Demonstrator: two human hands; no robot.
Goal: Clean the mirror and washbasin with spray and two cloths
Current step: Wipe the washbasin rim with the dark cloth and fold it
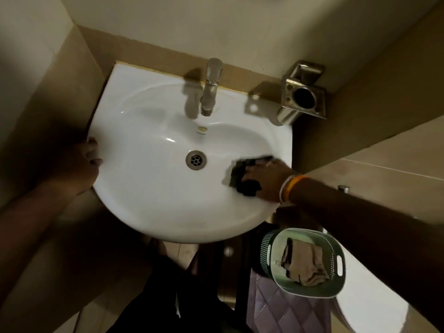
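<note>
Your right hand (269, 181) presses a dark cloth (245, 176) flat against the inner right slope of the white washbasin (149, 203), fingers spread over it, to the right of the drain (196, 160). Your left hand (84, 162) grips the basin's left rim, fingers curled over the edge, well apart from the cloth and across the drain from it. A beige cloth (305, 265) lies in a green basket (336, 284) below the basin's front right edge, under your right forearm.
</note>
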